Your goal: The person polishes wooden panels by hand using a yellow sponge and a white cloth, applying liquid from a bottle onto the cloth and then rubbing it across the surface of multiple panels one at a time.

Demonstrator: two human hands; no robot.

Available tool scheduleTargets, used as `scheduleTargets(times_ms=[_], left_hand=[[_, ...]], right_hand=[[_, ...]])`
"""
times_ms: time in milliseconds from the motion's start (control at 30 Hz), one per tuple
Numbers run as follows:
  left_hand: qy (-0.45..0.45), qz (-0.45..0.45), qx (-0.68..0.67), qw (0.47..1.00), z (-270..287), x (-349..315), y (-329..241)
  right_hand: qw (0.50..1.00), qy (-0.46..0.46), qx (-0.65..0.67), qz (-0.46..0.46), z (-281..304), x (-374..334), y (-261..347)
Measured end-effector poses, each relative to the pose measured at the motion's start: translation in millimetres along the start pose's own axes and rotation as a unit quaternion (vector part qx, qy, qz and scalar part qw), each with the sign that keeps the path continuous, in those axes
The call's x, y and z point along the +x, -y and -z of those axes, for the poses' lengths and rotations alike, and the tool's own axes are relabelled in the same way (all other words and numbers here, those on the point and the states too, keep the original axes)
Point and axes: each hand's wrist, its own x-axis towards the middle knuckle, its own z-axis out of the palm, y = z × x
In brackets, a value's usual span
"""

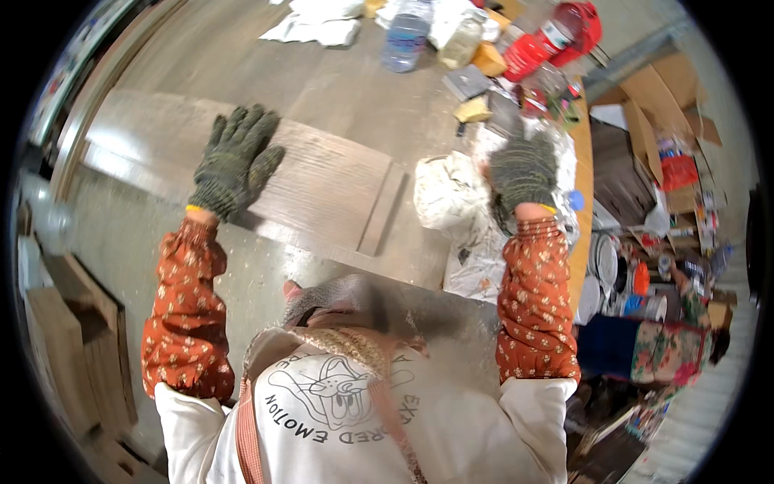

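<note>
My left hand [234, 161], in a dark green knitted glove, lies flat with its fingers spread on a long greyish-brown wood-grain board [322, 181]. A narrow strip [382, 211] of the same look runs along the board's right end. My right hand [524, 169], gloved alike, is over the crumpled white rags [451, 192] at the table's right side. Its fingers point away and are blurred, so whether they grip anything is unclear. Just beyond that hand are a dark grey piece [504, 113], a yellow block [473, 110] and a grey block [468, 82].
At the table's far side stand a clear bottle [405, 36], a bottle of yellowish liquid [462, 42] and a red bottle [532, 50]. White cloths [318, 20] lie far left. Cardboard boxes [657, 105], buckets [602, 258] and another person [645, 347] are off to the right.
</note>
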Motion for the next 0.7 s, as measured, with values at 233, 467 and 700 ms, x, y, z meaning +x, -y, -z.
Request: scheduleTargets(times_ms=[233, 467, 700], left_hand=[[0.008, 0.025, -0.025, 0.999, 1, 0, 1], [0.026, 0.001, 0.034, 0.999, -11, -1, 10], [0.043, -0.029, 0.027, 0.998, -9, 5, 18]], right_hand=[[0.973, 0.142, 0.062, -0.169, -30, 24, 1], [0.916, -0.149, 0.368, 0.059, 8, -8, 2], [0.7, -0.043, 0.707, 0.088, 40, -99, 46]])
